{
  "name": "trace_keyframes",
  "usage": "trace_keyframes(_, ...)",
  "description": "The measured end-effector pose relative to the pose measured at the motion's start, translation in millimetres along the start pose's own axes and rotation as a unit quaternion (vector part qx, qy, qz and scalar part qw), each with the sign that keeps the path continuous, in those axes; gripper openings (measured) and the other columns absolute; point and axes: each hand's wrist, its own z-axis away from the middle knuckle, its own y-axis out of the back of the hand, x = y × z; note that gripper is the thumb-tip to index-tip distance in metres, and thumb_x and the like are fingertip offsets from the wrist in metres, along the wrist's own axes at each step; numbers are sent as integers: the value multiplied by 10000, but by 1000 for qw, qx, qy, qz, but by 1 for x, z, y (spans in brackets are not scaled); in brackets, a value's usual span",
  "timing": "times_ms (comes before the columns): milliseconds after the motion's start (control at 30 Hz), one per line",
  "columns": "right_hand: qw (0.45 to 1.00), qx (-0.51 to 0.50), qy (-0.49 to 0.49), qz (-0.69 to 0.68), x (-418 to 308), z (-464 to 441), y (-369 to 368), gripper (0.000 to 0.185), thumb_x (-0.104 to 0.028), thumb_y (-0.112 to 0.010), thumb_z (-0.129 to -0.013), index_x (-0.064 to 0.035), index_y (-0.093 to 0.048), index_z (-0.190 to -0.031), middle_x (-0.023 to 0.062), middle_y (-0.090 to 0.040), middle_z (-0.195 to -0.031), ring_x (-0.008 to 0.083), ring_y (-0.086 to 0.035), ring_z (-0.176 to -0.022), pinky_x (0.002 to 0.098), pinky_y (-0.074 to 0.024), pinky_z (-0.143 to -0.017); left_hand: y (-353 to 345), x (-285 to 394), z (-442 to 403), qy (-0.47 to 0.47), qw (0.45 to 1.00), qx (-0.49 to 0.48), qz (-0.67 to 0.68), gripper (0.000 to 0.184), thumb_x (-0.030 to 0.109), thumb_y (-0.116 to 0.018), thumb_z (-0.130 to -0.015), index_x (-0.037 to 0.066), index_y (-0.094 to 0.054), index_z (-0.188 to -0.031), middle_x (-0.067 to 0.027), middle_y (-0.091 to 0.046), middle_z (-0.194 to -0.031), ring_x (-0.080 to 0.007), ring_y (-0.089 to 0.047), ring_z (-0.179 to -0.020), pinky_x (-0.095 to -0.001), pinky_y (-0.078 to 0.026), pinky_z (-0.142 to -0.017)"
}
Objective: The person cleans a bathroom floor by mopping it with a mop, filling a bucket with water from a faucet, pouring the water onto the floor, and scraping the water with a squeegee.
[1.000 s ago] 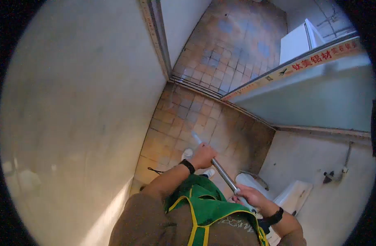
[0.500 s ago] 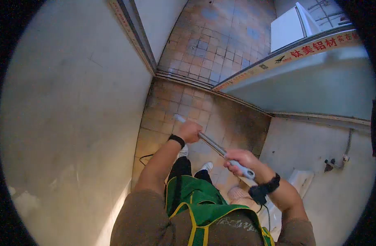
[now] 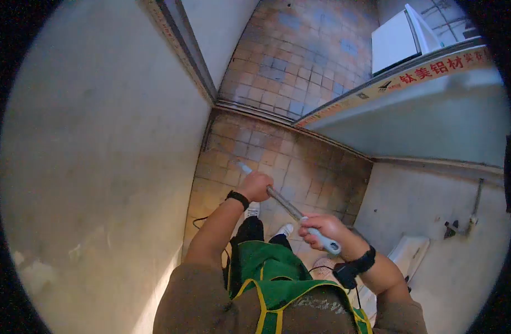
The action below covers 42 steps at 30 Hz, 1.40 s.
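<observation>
Both hands grip a metal pole (image 3: 286, 204) with a pale grip at its near end and a pale tip at its far end. My left hand (image 3: 256, 186) is closed around the pole's far part, just behind that tip. My right hand (image 3: 323, 228) wraps the pale handle (image 3: 329, 245), which ends in a hole. The pole slants away to the far left above the tiled floor (image 3: 289, 158). What is fixed at its far end is too faint to make out.
A plain wall (image 3: 99, 139) rises on the left. Ahead, a door track (image 3: 254, 111) crosses the floor beside a frosted panel (image 3: 433, 111). A white box-like appliance (image 3: 396, 40) stands beyond it. A pipe fitting (image 3: 461, 227) juts from the right wall.
My left hand and the pole's far end have shifted slightly nearer, with the tip now showing more. The right hand has moved slightly. The whole view has shifted a little.
</observation>
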Motion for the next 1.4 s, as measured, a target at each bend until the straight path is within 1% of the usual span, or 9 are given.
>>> trace_keyframes(267,995,33,20,94,26,100,-9,144,-149,-444,-870,-40,-467,-962,52,-492,-697,100,-444,-475,228,-352,-358,1,92,-5,-55,998,-40,13,142,245,-656,-621,124,-585,-641,-108,-584,-652,-318,-566,-668,-434,-424,-613)
trace_keyframes(400,990,-36,18,134,20,56,-6,163,-139,-426,-877,-56,-449,-1016,49,-490,-712,97,-437,-487,223,-352,-367,35,54,23,-28,999,-2,44,172,255,-649,-641,105,-572,-615,-117,-582,-648,-312,-569,-666,-440,-420,-603)
trace_keyframes(600,998,-12,16,-53,22,11,11,110,-148,-428,-875,-61,-461,-932,58,-503,-697,99,-448,-477,225,-355,-368,-13,10,-1,-24,998,-46,37,107,220,-645,-593,136,-588,-629,-89,-593,-667,-293,-568,-694,-421,-434,-625)
trace_keyframes(800,973,93,57,204,82,92,19,256,-148,-435,-871,-47,-458,-1105,48,-513,-695,92,-454,-485,228,-376,-422,-56,109,-8,-129,989,-5,74,100,197,-649,-586,135,-572,-605,-80,-563,-636,-292,-550,-676,-420,-416,-608)
trace_keyframes(900,960,97,108,241,94,106,13,278,-139,-442,-867,-46,-449,-1129,34,-513,-693,86,-456,-487,214,-379,-454,-44,136,8,-89,985,10,145,90,187,-647,-593,145,-568,-589,-80,-559,-629,-295,-533,-666,-411,-405,-605)
trace_keyframes(1133,982,12,51,179,100,14,29,256,-130,-461,-864,-78,-484,-1113,-3,-496,-660,71,-459,-484,211,-374,-441,-90,23,73,37,993,-27,108,92,180,-657,-579,140,-576,-594,-82,-570,-658,-295,-535,-674,-420,-406,-635)
trace_keyframes(1267,976,111,28,183,123,45,49,255,-120,-461,-860,-85,-494,-1110,1,-497,-629,78,-456,-464,219,-369,-418,-101,84,49,-72,994,-60,57,77,166,-650,-586,142,-584,-618,-82,-573,-670,-276,-545,-710,-423,-406,-681)
trace_keyframes(1333,986,124,21,107,148,86,66,336,-150,-480,-850,-116,-440,-1183,11,-528,-671,103,-487,-475,227,-397,-407,-99,139,22,-92,978,-167,84,81,168,-653,-593,140,-596,-643,-74,-573,-673,-258,-550,-737,-406,-395,-719)
trace_keyframes(1400,974,225,20,21,161,117,60,374,-128,-487,-838,-111,-419,-1206,23,-516,-654,114,-497,-476,231,-407,-415,-149,171,-3,-190,969,-92,129,87,173,-661,-596,147,-611,-663,-63,-577,-692,-247,-551,-756,-387,-381,-746)
